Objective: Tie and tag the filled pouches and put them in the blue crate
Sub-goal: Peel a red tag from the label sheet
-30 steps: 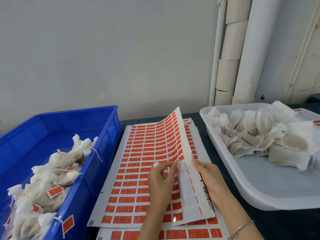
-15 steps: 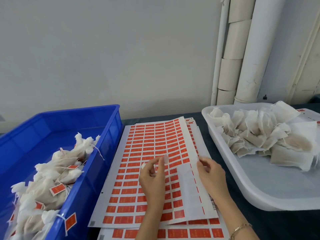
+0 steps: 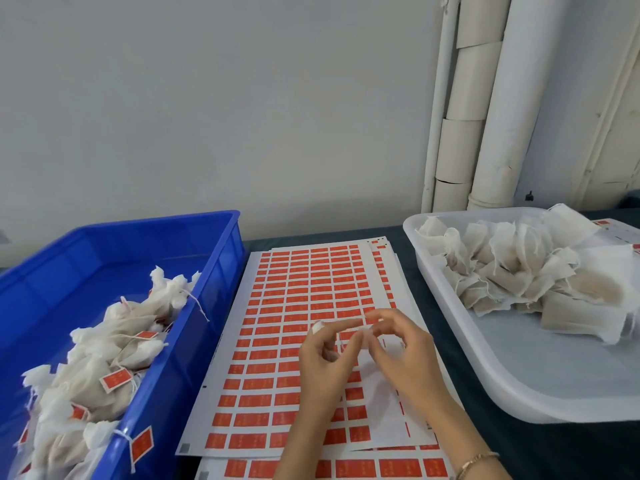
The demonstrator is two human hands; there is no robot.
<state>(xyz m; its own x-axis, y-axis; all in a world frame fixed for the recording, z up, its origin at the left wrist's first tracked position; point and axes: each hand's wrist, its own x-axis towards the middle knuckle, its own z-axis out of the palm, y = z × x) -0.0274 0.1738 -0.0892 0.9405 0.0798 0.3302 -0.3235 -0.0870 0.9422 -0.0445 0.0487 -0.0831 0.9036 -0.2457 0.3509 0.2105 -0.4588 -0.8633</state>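
Over the orange label sheets (image 3: 304, 289), my left hand (image 3: 323, 362) and my right hand (image 3: 405, 358) meet fingertip to fingertip. Between them they pinch a small peeled label (image 3: 366, 330), its white back showing. A second small white piece sits on a left fingertip (image 3: 317, 327); I cannot tell what it is. The blue crate (image 3: 156, 225) at the left holds several tied pouches (image 3: 114, 344) with orange tags. The white tray (image 3: 554, 372) at the right holds a heap of untied filled pouches (image 3: 519, 275).
More label sheets (image 3: 381, 467) lie stacked under the top one, on a dark table (image 3: 554, 452). White pipes (image 3: 498, 98) run up the wall at the back right. The crate and the tray flank the sheets closely on either side.
The label sheet that was lifted by its right edge now lies flat. Both hands have left the sheet and come together above it with a peeled label.
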